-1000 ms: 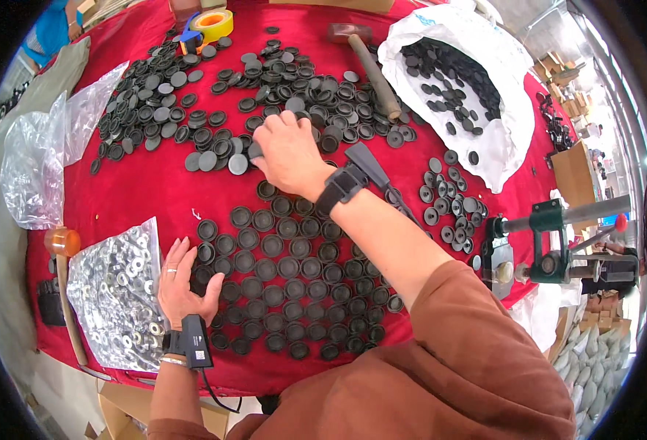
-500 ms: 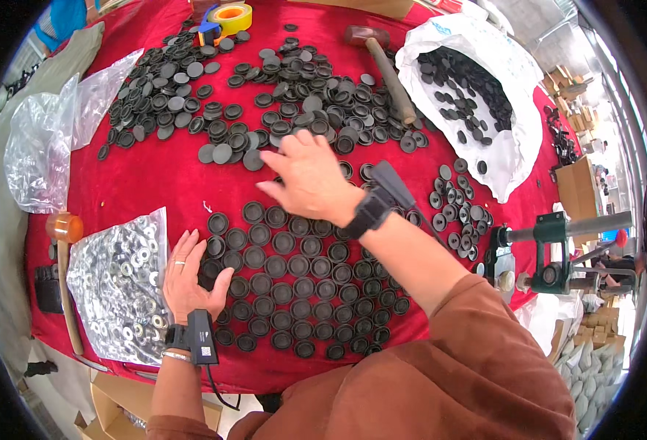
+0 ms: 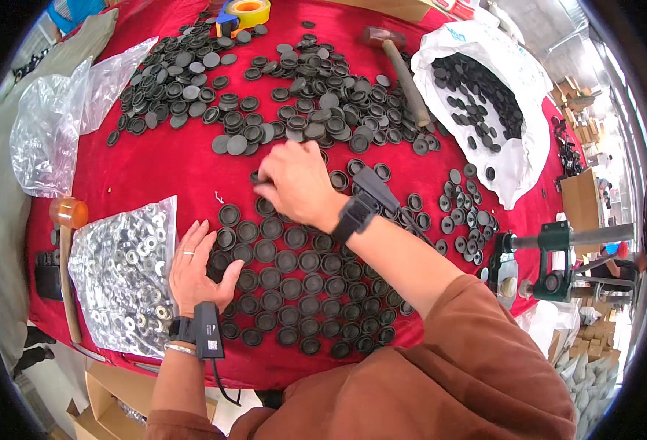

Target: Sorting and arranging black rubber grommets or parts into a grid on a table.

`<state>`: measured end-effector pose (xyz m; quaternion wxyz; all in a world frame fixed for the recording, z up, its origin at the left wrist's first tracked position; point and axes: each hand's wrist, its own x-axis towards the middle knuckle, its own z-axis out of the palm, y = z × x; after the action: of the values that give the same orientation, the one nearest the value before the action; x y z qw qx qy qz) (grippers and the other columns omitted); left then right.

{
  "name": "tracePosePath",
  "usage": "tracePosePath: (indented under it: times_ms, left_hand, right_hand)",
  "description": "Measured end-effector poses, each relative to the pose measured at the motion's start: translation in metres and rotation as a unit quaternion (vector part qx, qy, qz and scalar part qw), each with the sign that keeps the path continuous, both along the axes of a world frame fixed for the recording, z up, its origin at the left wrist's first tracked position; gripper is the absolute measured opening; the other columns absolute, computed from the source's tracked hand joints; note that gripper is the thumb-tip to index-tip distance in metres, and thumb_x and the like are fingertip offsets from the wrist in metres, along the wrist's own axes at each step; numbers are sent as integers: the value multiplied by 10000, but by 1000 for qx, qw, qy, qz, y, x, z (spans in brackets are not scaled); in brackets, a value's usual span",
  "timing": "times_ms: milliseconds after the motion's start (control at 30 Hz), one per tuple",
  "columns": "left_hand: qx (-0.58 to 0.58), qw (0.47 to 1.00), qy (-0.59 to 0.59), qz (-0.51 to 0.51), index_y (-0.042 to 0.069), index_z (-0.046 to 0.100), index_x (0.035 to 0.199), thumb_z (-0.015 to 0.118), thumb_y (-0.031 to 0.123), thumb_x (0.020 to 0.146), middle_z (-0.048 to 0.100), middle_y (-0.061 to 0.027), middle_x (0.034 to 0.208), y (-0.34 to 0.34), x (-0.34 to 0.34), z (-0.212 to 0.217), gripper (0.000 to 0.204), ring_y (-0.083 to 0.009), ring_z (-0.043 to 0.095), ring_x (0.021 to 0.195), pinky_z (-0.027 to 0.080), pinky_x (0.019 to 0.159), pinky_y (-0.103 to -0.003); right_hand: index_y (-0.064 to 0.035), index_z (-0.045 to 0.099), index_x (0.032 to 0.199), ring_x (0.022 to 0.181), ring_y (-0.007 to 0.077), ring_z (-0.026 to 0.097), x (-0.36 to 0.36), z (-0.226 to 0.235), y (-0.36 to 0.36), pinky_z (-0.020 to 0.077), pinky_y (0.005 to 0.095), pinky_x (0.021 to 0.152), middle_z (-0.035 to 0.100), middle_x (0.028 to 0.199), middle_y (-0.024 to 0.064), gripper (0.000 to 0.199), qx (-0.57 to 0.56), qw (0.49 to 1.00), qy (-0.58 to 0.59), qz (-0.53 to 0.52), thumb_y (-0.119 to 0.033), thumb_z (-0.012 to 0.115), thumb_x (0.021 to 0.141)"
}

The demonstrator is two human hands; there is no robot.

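Round black caps with raised rims lie hollow side up in close rows in front of me. At their left edge my left hand rests flat with fingers spread, thumb over the nearest caps. Just beyond the rows, my right hand has its fingers curled and pinched on a black cap, which shows only in part at the fingertips. Loose piles of the same kind of caps spread behind that hand, some turned flat side up.
Left of my left hand lies a clear bag of metal rings, with an orange-headed mallet beside it. At the back are yellow tape, another mallet and a white sack of black parts. A green metal press stands right.
My right hand has drawn back slightly from the pile, and its spread fingers have closed on a cap. The left hand stays in place; the view has shifted a little.
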<state>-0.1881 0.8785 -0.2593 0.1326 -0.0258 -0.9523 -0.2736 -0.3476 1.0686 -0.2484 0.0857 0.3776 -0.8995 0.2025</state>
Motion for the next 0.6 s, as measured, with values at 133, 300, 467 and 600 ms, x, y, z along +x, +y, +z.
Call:
tracePosePath:
  times_ms: [133, 300, 467, 600]
  left_hand:
    - [-6, 1000, 4, -5, 0, 590, 1174, 749, 266, 749, 553, -177, 1311, -1, 0, 1, 526, -359, 490, 1262, 396, 1050, -452]
    - [0, 1000, 6, -4, -1, 588, 1177, 752, 267, 746, 549, -180, 1313, -1, 1, 1, 534, -362, 488, 1262, 397, 1048, -455]
    - [-8, 1000, 1, -2, 1, 587, 1180, 754, 272, 745, 549, -179, 1314, -3, 1, -1, 540, -364, 488, 1261, 398, 1045, -458]
    - [-2, 1000, 0, 1, 6, 590, 1176, 758, 275, 740, 551, -171, 1316, 1, 1, 0, 540, -359, 490, 1261, 396, 1048, -456]
  right_hand:
    - [-153, 689, 914, 894, 213, 529, 7, 10, 28, 357, 396, 774, 582, 880, -1, 277, -58, 994, 88, -7, -293, 787, 696]
    - [-118, 687, 917, 1020, 266, 481, -4, 15, 47, 348, 438, 802, 562, 1026, 70, 348, -16, 992, 111, -57, -415, 729, 741]
    - [-88, 677, 1004, 1178, 313, 424, 4, 7, 46, 332, 494, 871, 544, 1193, 136, 531, 86, 991, 92, -34, -557, 660, 757]
    - [-78, 641, 1107, 1238, 338, 395, 0, 16, 29, 323, 512, 904, 509, 1281, 161, 598, 43, 996, 71, -35, -561, 661, 755]
